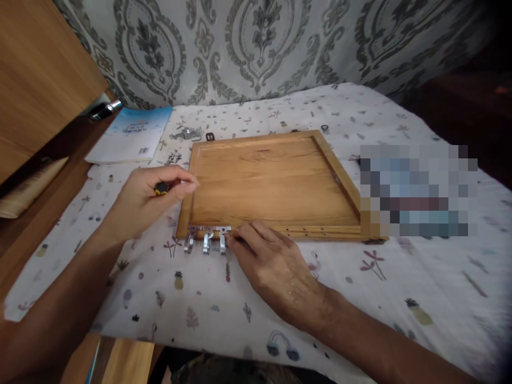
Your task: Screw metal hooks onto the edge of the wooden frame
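Observation:
A wooden framed board lies flat on a patterned cloth. Three metal hooks hang along its near edge at the left. My right hand rests by the near edge, its fingertips pinched at the rightmost hook. My left hand hovers at the board's left side, fingers closed around a small tool with a yellow and black handle. A row of small holes runs along the near edge to the right of my right hand.
A light blue booklet lies at the far left of the cloth. Loose metal parts sit beyond the board's far left corner. A wooden cabinet stands at the left. A patterned curtain hangs behind.

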Demonstrator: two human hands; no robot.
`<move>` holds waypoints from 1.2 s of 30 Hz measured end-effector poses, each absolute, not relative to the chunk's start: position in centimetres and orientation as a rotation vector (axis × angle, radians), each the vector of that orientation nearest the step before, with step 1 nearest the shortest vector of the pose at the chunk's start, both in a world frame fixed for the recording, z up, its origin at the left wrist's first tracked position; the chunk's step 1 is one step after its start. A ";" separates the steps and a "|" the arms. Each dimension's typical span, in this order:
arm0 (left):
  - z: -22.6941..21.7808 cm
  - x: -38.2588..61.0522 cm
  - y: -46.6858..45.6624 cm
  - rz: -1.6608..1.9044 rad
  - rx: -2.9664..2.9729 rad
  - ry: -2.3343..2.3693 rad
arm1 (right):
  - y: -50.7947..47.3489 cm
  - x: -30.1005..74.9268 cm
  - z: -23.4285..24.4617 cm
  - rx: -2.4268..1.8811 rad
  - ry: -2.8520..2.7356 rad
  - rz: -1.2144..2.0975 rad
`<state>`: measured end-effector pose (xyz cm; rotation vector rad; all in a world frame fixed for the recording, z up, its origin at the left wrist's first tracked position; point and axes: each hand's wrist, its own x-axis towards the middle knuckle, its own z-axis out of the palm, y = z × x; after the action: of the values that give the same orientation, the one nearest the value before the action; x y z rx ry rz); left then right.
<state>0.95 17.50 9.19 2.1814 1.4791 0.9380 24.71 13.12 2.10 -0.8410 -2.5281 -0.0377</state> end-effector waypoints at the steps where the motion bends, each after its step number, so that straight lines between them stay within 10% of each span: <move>1: 9.3 0.8 17.5 1.025 2.113 1.480 | 13.2 24.7 2.0 -0.832 -2.520 -0.030; 24: 9.9 -0.7 22.2 1.740 1.655 1.414 | 13.7 24.5 1.3 -0.706 -2.465 -0.003; 31: 8.4 -3.7 22.9 0.392 2.325 2.049 | 13.8 24.6 1.2 -0.696 -2.446 0.004; 36: 6.1 -5.0 22.8 0.126 2.286 2.098 | 13.7 24.6 1.3 -0.705 -2.447 -0.006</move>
<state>-5.02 22.81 6.15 2.2862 2.0980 0.1257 24.58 13.71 1.32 -0.7051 -2.4469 -0.0065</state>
